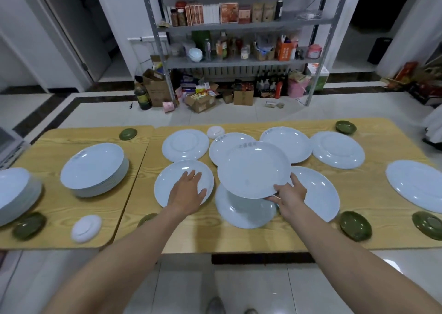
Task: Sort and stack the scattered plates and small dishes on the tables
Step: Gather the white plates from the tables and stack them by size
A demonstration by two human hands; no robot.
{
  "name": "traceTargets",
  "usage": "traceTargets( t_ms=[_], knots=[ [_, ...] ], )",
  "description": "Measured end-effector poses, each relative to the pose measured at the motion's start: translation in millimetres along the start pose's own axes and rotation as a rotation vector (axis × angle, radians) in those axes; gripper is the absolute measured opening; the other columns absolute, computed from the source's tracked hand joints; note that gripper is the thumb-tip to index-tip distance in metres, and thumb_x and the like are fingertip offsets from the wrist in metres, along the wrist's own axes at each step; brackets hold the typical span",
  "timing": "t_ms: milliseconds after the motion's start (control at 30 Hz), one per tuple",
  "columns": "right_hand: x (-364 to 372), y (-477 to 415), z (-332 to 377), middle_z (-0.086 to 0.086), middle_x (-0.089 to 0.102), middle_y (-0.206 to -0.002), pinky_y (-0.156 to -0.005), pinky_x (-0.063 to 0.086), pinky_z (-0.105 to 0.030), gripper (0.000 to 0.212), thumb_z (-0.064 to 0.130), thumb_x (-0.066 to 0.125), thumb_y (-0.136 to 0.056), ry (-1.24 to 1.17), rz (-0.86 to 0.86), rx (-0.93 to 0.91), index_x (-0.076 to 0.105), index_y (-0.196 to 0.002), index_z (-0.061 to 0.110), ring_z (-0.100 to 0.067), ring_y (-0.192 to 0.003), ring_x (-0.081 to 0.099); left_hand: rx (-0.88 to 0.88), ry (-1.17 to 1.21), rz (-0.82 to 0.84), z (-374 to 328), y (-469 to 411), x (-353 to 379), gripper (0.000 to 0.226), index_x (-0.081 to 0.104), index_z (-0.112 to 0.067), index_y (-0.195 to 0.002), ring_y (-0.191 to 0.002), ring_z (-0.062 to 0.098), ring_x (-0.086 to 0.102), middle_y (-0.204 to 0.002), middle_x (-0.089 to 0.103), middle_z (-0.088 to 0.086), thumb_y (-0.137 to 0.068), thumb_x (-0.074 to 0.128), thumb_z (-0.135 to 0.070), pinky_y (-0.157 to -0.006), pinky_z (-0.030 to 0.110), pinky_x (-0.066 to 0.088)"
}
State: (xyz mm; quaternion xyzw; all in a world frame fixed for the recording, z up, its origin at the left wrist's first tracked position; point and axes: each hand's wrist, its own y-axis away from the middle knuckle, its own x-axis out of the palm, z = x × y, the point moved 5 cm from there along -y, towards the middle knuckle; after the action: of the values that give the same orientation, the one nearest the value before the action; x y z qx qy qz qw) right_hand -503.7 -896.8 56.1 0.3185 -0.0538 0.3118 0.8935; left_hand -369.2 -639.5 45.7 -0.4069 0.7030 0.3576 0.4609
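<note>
Across the wider wood-grain desk, loose white plates; on the smaller desk at left, a tall plate stack. Tilted above the middle plates, one raised plate, near rim clamped in the right hand. Left hand flat, fingers straight, on a neighbouring plate. Green small dishes along the desk edges.

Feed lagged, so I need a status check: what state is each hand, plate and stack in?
left hand: open, fingers resting flat on a plate.
near-left plate: face up, under that hand.
right hand: grips the lifted plate's rim.
lifted plate: raised, face up.
plate stack: piled face up.
near small white dish: upside down.
</note>
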Motion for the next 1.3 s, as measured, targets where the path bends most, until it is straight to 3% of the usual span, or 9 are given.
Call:
traceTargets(
  t_ms=[367,533,933,1133,1233,1300],
  knots=[
    [37.3,8.8,-27.6,-0.008,0.063,-0.126,-0.057,0.061,-0.045,0.070,-0.021,0.053,-0.081,0.021,0.017,0.002,0.057,-0.135,0.024,-0.029,-0.086,0.070,-0.131,0.210,-0.022,53.2,11.7,2.8,0.061,0.028,-0.017,-0.154,-0.149,0.021,0.019,-0.160,0.028,0.002,-0.101,0.048,-0.039,-0.117,0.039,0.026],
    [65.3,13.8,-39.4,0.002,0.065,-0.109,-0.057,0.061,-0.044,0.075,-0.022,0.053,-0.082,-0.030,0.007,-0.006,0.051,-0.142,0.024,-0.034,-0.098,0.067,-0.206,0.400,-0.057,96.5,1.2,2.3,0.060,0.036,-0.015,-0.151,-0.141,0.025,0.036,-0.154,0.040,0.004,-0.098,0.056,-0.035,-0.109,0.039,0.036],
    [110.8,11.6,-77.2,-0.009,0.062,-0.130,-0.066,0.061,-0.047,0.079,-0.020,0.054,-0.084,-0.053,-0.010,-0.015,0.043,-0.149,0.024,-0.037,-0.103,0.067,-0.454,0.707,-0.025,182.2,-22.4,29.8,0.072,0.044,-0.023,-0.145,-0.133,0.031,0.045,-0.145,0.049,0.006,-0.082,0.079,-0.025,-0.103,0.044,0.042],
    [116.8,8.9,-91.8,-0.009,0.062,-0.129,-0.066,0.061,-0.048,0.079,-0.020,0.056,-0.084,-0.062,-0.080,0.011,0.043,-0.148,0.024,-0.037,-0.102,0.066,-0.555,0.899,0.101,200.3,-33.2,57.2,0.101,0.018,-0.031,-0.154,-0.133,0.033,0.044,-0.146,0.045,0.008,-0.078,0.080,-0.007,-0.106,0.053,0.043],
    [121.2,9.8,-96.4,-0.008,0.063,-0.124,-0.061,0.061,-0.046,0.079,-0.020,0.056,-0.084,-0.070,-0.112,0.015,0.042,-0.149,0.023,-0.036,-0.100,0.067,-0.580,0.995,0.128,201.7,-38.6,61.0,0.104,0.018,-0.036,-0.154,-0.110,0.030,0.059,-0.134,0.051,0.009,-0.078,0.077,0.003,-0.078,0.045,0.061],
    [124.4,10.4,-99.5,-0.008,0.064,-0.121,-0.060,0.061,-0.045,0.079,-0.021,0.056,-0.084,-0.077,-0.130,0.016,0.042,-0.149,0.022,-0.034,-0.097,0.068,-0.586,1.071,0.141,201.2,-41.5,61.5,0.101,0.024,-0.040,-0.151,-0.101,0.027,0.061,-0.127,0.052,0.008,-0.078,0.074,0.009,-0.060,0.037,0.062]
  ],
)
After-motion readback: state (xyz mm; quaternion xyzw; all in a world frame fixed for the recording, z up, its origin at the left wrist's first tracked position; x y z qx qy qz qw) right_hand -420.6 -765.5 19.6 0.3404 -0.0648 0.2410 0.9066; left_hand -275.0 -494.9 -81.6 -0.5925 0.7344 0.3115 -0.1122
